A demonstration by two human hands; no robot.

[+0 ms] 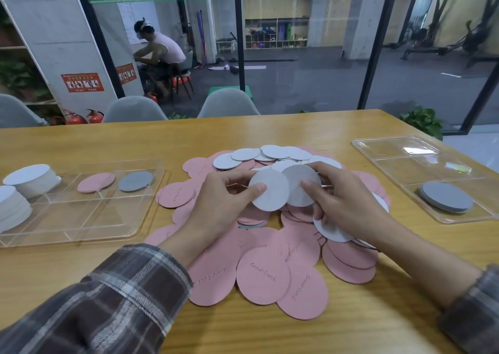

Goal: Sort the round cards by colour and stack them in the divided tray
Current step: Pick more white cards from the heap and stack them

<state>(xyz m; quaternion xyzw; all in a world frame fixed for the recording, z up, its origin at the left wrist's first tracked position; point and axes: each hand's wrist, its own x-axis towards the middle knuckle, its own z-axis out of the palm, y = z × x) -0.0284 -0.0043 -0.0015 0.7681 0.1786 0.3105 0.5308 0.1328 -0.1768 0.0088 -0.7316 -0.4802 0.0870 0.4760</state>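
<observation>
Leftmost, at nine o'clock, a divided tray [81,226] holds white, pink and grey cards. Centrally, above the loose pile [262,275], the left hand [216,199] pinches one pale card [270,194]; the right hand [348,202] pinches a second pale card [299,180]. At three o'clock, a second tray [391,151] holds grey cards.

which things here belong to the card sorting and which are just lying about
Job: left hand and right hand, each pinching a white card; mixed card pile; left tray holding sorted cards; right tray holding grey stack.
Lying about: chairs, fire extinguishers, potted plant.
</observation>
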